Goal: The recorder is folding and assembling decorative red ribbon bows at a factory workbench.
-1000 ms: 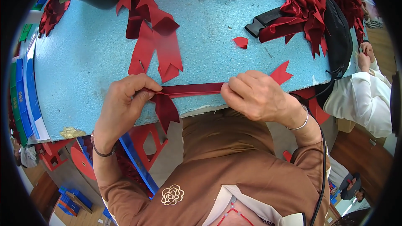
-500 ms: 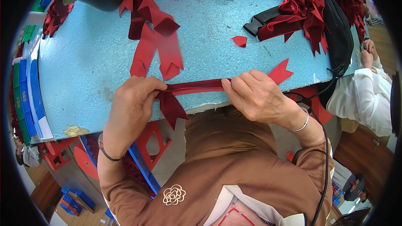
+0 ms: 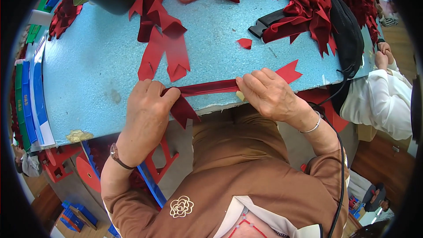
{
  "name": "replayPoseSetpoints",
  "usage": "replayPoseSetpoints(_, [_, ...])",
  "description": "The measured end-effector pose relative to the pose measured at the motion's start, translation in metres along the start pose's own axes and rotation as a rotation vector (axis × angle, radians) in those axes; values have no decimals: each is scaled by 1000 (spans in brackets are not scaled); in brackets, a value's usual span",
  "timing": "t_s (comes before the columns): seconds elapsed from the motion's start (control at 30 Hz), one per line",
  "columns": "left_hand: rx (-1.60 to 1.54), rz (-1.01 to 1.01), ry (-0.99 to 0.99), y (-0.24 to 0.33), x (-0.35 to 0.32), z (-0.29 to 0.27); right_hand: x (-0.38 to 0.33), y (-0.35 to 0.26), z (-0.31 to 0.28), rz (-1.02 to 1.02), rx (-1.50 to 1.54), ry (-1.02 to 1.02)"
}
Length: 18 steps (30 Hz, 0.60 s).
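Along the near edge of the pale blue foam-topped table (image 3: 88, 61) we stretch a long dark red satin ribbon strip (image 3: 207, 88) flat between our hands. Our left hand (image 3: 147, 105) is pinched shut on its folded, notched end, which hangs off the edge. Our right hand (image 3: 269, 92) presses closed fingers on the strip, its pointed tail showing beyond. Finished red ribbon pieces (image 3: 163, 53) lie just behind.
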<state>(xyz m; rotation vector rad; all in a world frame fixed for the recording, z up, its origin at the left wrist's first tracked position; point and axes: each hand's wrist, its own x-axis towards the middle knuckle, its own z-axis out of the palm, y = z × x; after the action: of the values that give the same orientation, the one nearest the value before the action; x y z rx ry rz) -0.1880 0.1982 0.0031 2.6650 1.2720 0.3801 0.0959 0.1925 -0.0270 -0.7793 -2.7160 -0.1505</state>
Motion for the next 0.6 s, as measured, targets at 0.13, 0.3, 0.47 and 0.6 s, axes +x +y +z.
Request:
replayPoseSetpoints(0.13, [50, 51, 3, 5, -6, -2, -5, -6, -9, 3, -16, 8])
replayPoseSetpoints(0.3, [100, 50, 13, 13, -14, -7, -13, -15, -18, 45, -33, -42])
replayPoseSetpoints(0.47, [132, 29, 26, 21, -21, -9, -26, -22, -28, 67, -61, -39])
replayPoseSetpoints(0.6, [158, 56, 45, 29, -24, -14, -31, -28, -36, 73, -104, -22])
